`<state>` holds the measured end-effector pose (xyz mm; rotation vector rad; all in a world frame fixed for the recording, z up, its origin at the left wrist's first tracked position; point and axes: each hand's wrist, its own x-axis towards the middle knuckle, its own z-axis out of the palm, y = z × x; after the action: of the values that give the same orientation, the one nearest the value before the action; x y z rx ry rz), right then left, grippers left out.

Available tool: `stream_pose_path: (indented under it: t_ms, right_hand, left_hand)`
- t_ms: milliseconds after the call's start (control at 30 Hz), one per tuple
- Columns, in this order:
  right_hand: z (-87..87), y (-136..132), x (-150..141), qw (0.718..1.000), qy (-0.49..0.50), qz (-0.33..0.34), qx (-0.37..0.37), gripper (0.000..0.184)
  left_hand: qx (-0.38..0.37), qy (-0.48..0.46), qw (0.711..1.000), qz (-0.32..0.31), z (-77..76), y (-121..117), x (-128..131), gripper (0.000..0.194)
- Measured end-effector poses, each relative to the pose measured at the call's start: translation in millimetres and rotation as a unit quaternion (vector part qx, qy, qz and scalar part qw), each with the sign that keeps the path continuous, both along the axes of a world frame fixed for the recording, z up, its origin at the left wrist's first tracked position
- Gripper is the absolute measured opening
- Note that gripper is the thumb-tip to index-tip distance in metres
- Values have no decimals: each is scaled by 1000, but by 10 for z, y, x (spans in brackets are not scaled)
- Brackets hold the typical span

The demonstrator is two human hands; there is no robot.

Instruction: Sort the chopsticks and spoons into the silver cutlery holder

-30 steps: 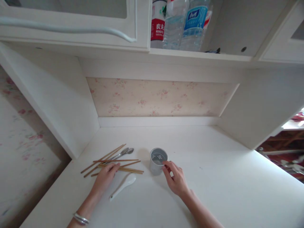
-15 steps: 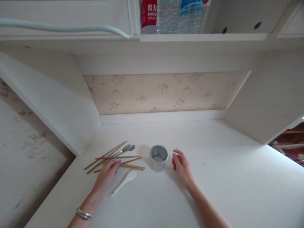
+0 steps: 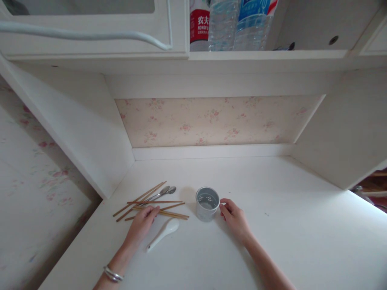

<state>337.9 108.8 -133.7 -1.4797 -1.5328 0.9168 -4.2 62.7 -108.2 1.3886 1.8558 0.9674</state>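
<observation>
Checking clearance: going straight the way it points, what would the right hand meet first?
Most likely the grey cup, right by the fingertips of the right hand; whether they touch is unclear.

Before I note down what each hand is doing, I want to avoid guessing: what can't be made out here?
All in the head view:
- Left hand's grip on the chopsticks: hidden by its own fingers.
- Right hand's contact with the perforated cup: too small to tell.
- Metal spoons' handle ends: behind chopsticks and left hand.
- Bottles' tops: cut off by the upper edge.
</observation>
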Motion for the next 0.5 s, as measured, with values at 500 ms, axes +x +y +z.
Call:
stream_pose_path:
  t_ms: [500]
  right_hand:
    - [5,3,21,1000,-14,17,5,36]
  left_hand:
    - [57,282,955,-67,418,102,-156,38]
